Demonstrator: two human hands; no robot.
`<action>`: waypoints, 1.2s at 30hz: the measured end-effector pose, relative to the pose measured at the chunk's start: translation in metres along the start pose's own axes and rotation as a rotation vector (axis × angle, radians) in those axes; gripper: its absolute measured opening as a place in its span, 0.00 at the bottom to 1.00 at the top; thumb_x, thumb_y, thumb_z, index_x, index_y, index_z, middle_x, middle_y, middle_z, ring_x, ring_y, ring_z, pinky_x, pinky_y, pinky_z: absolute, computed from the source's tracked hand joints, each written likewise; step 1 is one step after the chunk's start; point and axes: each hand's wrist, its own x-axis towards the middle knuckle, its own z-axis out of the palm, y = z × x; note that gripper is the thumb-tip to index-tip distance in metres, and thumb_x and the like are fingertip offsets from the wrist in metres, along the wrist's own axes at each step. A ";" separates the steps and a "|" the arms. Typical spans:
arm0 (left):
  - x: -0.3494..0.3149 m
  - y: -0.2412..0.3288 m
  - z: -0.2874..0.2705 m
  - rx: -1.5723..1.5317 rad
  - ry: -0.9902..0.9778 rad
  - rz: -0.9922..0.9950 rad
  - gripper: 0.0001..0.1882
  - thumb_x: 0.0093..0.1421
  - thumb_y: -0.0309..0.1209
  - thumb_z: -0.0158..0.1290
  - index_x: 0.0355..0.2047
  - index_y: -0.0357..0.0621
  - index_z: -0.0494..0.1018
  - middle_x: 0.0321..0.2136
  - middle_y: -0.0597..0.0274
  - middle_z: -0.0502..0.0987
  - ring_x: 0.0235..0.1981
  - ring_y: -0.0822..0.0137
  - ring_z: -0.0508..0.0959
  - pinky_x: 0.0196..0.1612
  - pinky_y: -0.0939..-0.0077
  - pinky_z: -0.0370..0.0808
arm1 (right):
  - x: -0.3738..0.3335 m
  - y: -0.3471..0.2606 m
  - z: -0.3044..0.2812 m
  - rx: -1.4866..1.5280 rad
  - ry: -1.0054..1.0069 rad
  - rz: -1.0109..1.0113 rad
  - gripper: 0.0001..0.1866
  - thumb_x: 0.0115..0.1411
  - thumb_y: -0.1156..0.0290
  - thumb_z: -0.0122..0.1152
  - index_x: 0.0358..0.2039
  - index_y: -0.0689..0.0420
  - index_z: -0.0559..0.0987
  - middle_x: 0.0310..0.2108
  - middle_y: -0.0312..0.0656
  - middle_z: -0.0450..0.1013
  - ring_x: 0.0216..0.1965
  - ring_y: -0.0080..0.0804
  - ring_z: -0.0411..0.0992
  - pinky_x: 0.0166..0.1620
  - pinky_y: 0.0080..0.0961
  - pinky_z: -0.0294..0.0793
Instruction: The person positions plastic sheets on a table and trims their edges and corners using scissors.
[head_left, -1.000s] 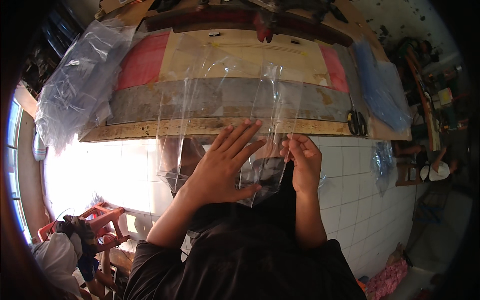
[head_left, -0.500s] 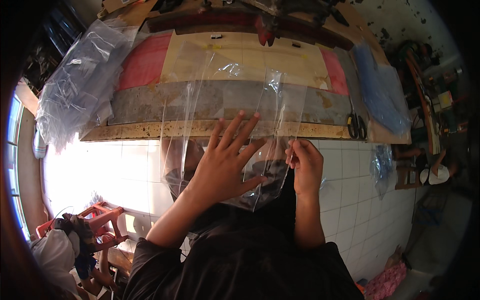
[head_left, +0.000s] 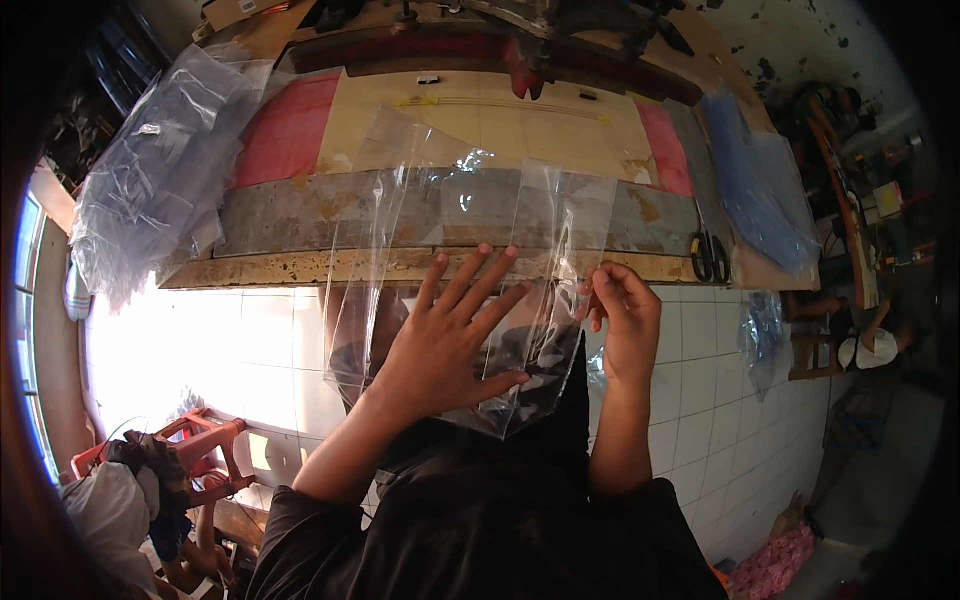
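Clear plastic (head_left: 540,225) under left fingers (head_left: 490,279)

The clear plastic sheet (head_left: 470,200) has slid toward six o'clock over the bench (head_left: 270,218). The right hand (head_left: 628,315) has shifted slightly toward three o'clock.

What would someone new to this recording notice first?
Probably the left hand, spread over clear plastic in mid-picture, with the right hand at its right edge. Next, perhaps, the glossy plastic heap at upper left, then the scissors up and right of both hands.
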 end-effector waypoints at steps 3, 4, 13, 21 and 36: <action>0.000 -0.001 0.001 -0.015 0.006 -0.013 0.48 0.55 0.60 0.65 0.71 0.51 0.65 0.77 0.55 0.54 0.79 0.51 0.51 0.78 0.43 0.43 | 0.000 -0.006 0.000 -0.005 -0.003 0.020 0.13 0.72 0.64 0.63 0.44 0.63 0.83 0.31 0.41 0.82 0.24 0.21 0.76 0.26 0.16 0.66; 0.000 -0.002 0.001 -0.018 0.012 -0.018 0.49 0.56 0.59 0.65 0.72 0.51 0.63 0.77 0.55 0.54 0.79 0.51 0.51 0.78 0.44 0.43 | 0.000 -0.009 0.000 -0.024 -0.004 0.028 0.13 0.72 0.63 0.62 0.44 0.62 0.83 0.31 0.40 0.82 0.25 0.21 0.77 0.27 0.17 0.67; 0.023 -0.002 0.016 0.058 0.147 -0.089 0.41 0.64 0.53 0.57 0.72 0.47 0.63 0.77 0.52 0.55 0.78 0.47 0.52 0.77 0.37 0.44 | 0.057 -0.030 -0.130 -1.248 0.605 -0.615 0.13 0.71 0.61 0.63 0.45 0.57 0.85 0.46 0.44 0.78 0.51 0.40 0.76 0.53 0.39 0.74; 0.042 -0.007 0.028 0.103 0.230 -0.124 0.41 0.63 0.51 0.58 0.72 0.46 0.63 0.76 0.50 0.56 0.77 0.45 0.53 0.76 0.35 0.45 | 0.063 -0.073 -0.137 -1.274 0.242 -0.247 0.17 0.67 0.61 0.67 0.45 0.64 0.82 0.40 0.52 0.79 0.43 0.49 0.78 0.50 0.39 0.76; 0.055 -0.010 0.034 0.140 0.270 -0.161 0.42 0.63 0.53 0.59 0.72 0.46 0.63 0.76 0.52 0.58 0.77 0.47 0.54 0.77 0.37 0.45 | 0.029 -0.083 -0.157 -1.332 0.008 0.023 0.17 0.62 0.71 0.71 0.48 0.68 0.82 0.43 0.50 0.82 0.40 0.40 0.82 0.45 0.33 0.79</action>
